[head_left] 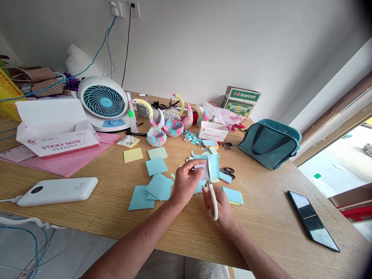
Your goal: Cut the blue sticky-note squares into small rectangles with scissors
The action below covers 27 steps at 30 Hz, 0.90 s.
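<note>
My left hand pinches a blue sticky note with a small white piece of paper lying against it. White-handled scissors are gripped in my right hand, their blades pointing away from me and lying across the note. Whether the blades are parted is too small to tell. Loose blue notes are spread left of my hands, and a pad of blue and yellow notes rests beside my right hand. Black-handled scissors lie just beyond the held note, to the right.
Folded-paper swans stand at the back, near a white sticky note box. A larger open box, a fan and a white power bank are on the left. A teal bag and a phone are on the right.
</note>
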Available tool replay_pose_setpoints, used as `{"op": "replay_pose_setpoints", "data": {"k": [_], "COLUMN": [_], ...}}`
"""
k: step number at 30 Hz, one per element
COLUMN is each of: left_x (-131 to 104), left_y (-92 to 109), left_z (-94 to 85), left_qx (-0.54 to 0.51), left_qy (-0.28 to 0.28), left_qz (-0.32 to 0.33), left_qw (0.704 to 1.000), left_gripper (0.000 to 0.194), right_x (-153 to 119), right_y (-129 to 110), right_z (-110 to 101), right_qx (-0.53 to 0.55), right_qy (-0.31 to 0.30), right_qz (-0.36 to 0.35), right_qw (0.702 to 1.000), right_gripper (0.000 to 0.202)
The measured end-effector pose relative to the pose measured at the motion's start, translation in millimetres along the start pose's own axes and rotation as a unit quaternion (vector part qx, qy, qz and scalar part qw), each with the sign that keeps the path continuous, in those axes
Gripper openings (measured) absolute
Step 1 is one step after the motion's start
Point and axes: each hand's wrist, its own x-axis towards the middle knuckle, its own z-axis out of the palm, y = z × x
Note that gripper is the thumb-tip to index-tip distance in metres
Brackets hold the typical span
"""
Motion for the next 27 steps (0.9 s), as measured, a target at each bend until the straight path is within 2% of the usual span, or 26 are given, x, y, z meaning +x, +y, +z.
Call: {"op": "replay_pose_setpoints", "data": {"k": [9,22,27], "left_x": [0.3,-1.6,-2.5], "left_y": [1.7,6.5,7.5], "left_z": [0.6,1.0,2.6], "left_qx": [-0.021,-0.013,-0.023], "left_qy": [0.000,-0.008,-0.009], "left_qz": [-0.022,-0.017,-0.017], "left_qw": [1.000,1.000,1.000], "left_gripper": [0.028,0.027,0.026], "right_x": [-0.2,3.2,2.8], "right_y": [2.5,-5.0,-4.9], "right_z": [0.9,-0.9,-2.0], "right_qx": [0.004,-0.021,-0.012], "right_qy": [0.000,0.029,0.023], "right_qz": [0.007,-0.010,-0.009], "right_qw": [1.000,0.999,1.000], "right_gripper": [0.053,0.056,0.056]}}
